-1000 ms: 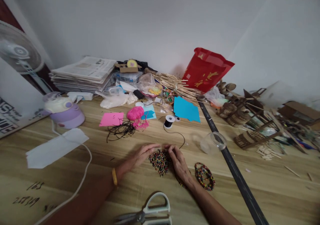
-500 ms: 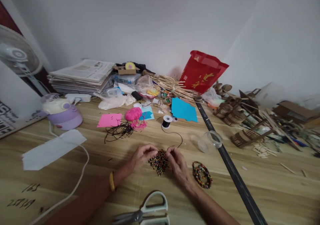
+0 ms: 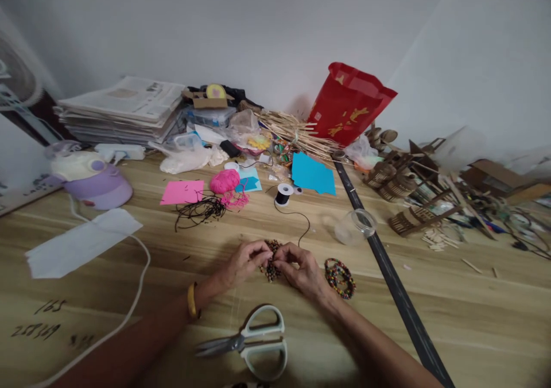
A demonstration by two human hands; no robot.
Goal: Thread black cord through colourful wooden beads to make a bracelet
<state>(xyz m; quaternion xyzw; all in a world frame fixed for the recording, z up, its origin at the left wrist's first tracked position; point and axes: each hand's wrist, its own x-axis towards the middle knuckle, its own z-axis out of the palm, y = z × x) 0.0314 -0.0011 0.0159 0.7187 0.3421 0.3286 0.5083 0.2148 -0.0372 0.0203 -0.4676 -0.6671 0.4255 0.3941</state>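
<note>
My left hand and my right hand meet over a small pile of many-coloured beads on the wooden table. Both hands have their fingers pinched together above the pile; what they pinch is too small to make out. A black cord runs from a black spool toward my right hand. A finished ring of coloured beads lies just right of my right hand. White-handled scissors lie near the front edge, below my hands.
A clear lidded jar lies on its side by a black strip. Farther back are pink yarn, tangled black cord, pink and blue paper, a purple appliance, newspapers, a red bag and wooden models.
My hands have drawn closer together over the beads, from spread around the pile to pinched fingertips. The view has shifted, so everything sits slightly higher and the scissors show more.
</note>
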